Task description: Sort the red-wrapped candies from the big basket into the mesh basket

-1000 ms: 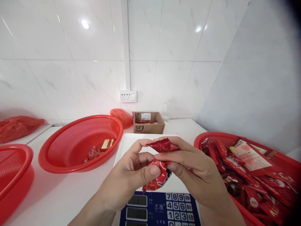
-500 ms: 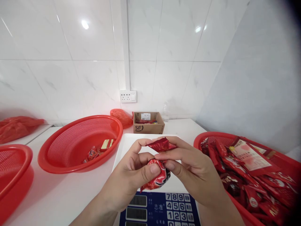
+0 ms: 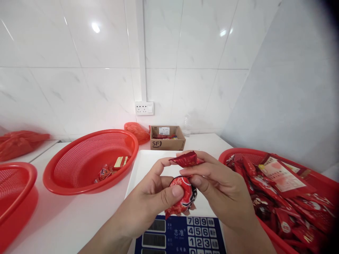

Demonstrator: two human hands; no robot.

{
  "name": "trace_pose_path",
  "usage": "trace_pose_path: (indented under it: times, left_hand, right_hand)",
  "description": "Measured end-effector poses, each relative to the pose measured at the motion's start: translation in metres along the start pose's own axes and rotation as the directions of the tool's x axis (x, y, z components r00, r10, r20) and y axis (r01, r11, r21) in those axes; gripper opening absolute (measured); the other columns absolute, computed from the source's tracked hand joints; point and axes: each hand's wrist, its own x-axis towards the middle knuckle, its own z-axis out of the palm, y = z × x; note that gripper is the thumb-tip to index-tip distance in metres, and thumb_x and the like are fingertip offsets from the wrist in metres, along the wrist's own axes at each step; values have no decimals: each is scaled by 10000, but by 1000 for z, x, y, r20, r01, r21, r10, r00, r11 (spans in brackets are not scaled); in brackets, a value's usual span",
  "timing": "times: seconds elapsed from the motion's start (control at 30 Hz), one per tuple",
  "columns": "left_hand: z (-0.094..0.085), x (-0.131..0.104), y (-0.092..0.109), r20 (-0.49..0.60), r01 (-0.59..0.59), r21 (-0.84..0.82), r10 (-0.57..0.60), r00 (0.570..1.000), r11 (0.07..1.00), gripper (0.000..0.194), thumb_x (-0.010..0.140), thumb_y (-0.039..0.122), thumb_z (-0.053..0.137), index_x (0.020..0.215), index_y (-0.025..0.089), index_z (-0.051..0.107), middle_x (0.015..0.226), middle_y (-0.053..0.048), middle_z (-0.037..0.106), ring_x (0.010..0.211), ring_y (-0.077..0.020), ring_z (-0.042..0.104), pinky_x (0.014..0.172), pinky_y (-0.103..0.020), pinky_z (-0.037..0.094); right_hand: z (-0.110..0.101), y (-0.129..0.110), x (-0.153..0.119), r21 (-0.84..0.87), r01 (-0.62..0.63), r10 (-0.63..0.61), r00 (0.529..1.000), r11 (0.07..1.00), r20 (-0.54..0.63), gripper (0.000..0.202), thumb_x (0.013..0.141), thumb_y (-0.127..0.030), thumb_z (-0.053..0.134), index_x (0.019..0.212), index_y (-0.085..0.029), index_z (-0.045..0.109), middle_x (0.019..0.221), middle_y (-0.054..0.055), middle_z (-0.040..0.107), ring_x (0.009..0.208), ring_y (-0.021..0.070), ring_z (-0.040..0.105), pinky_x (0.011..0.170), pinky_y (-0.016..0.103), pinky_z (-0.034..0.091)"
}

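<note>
My left hand point(image 3: 156, 194) is closed on a round red-and-black wrapped packet point(image 3: 182, 194), its thumb across the front. My right hand point(image 3: 217, 180) pinches the upper edge of that packet between thumb and fingers. A dark red wrapper with a jagged edge point(image 3: 187, 159) sticks up between the fingers of both hands; whether it is a separate packet I cannot tell. Both hands are above a scale with a white tray point(image 3: 140, 165) and a blue keypad panel point(image 3: 178, 243).
A red basket point(image 3: 90, 141) with a few packets stands at left, another red basket point(image 3: 16, 173) beyond it. At right, a red basket point(image 3: 238, 151) is full of red packets. Behind are a cardboard box point(image 3: 169, 144), a red bag point(image 3: 137, 132) and a wall socket point(image 3: 144, 108).
The round packet and the dark red wrapper have shifted slightly to the right, with both hands still on them. More of the round packet's front shows.
</note>
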Motion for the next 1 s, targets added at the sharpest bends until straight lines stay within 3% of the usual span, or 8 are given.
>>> trace_pose_path:
  times: [0.17, 0.3, 0.4, 0.47, 0.53, 0.6, 0.77, 1.0]
  left_hand:
    - [-2, 0, 0, 30, -11, -10, 12, 999, 1000, 547, 852, 356, 806, 1313, 318, 513, 893, 18, 692, 813, -124, 665, 707, -229, 496]
    - [4, -1, -3, -120, -97, 55, 103, 987, 994, 510, 845, 345, 812, 1273, 324, 537, 868, 32, 697, 780, -113, 621, 691, -222, 475]
    - [8, -4, -8, -262, -240, 233, 298, 918, 942, 488, 886, 323, 770, 1301, 354, 515, 887, 39, 708, 842, -132, 646, 806, -273, 500]
    - [10, -7, -10, -298, -296, 353, 407, 863, 887, 504, 906, 281, 746, 1329, 385, 492, 897, 47, 710, 881, -140, 669, 863, -293, 505]
    - [10, -10, -12, -280, -306, 426, 446, 850, 851, 544, 905, 244, 740, 1350, 405, 471, 944, 39, 723, 905, -151, 686, 856, -300, 517]
    - [10, -13, -12, -246, -296, 473, 447, 860, 830, 596, 895, 205, 739, 1376, 412, 454, 1032, 16, 737, 970, -174, 691, 866, -315, 518]
    - [8, -15, -10, -186, -271, 541, 428, 885, 796, 710, 889, 158, 725, 1442, 460, 398, 1151, 7, 742, 1008, -191, 672, 915, -357, 500]
    - [10, -13, -9, -175, -323, 527, 473, 864, 786, 691, 890, 143, 736, 1385, 526, 442, 1136, 50, 719, 1036, -145, 680, 896, -269, 537]
  right_hand:
    - [2, 2, 2, 25, 7, -6, 999, 1000, -52, 201, 962, -206, 655, 1017, -335, 798, 1147, 28, 761, 1037, 194, 729, 873, 317, 614]
    - [0, 6, 1, 19, -93, 94, 994, 995, -62, 184, 958, -414, 660, 1072, -343, 786, 1216, 50, 733, 1134, 246, 694, 951, 388, 583]
    - [-2, 10, 0, 86, -195, 198, 980, 977, -29, 619, 778, -736, 673, 1245, -333, 718, 1393, 95, 629, 1325, 351, 563, 1068, 506, 502]
    - [-1, 9, -1, 113, -224, 222, 975, 968, 25, 806, 666, -806, 696, 1324, -342, 664, 1473, 99, 558, 1397, 378, 486, 1129, 543, 438]
    - [1, 6, 0, 111, -243, 234, 968, 964, 92, 791, 660, -748, 764, 1336, -353, 649, 1481, 93, 543, 1383, 357, 508, 1112, 513, 468]
    - [4, 1, 2, 136, -242, 222, 964, 961, 144, 634, 726, -630, 809, 1277, -342, 682, 1412, 90, 595, 1311, 324, 582, 1051, 469, 531]
    - [8, -8, 7, 205, -147, 133, 988, 968, 85, 286, 780, -374, 851, 1043, -309, 760, 1215, 60, 707, 1163, 277, 678, 993, 418, 566]
    - [8, -7, 6, 196, -153, 147, 988, 969, 43, 208, 784, -383, 846, 946, -283, 761, 1149, 58, 733, 1077, 255, 711, 927, 373, 589]
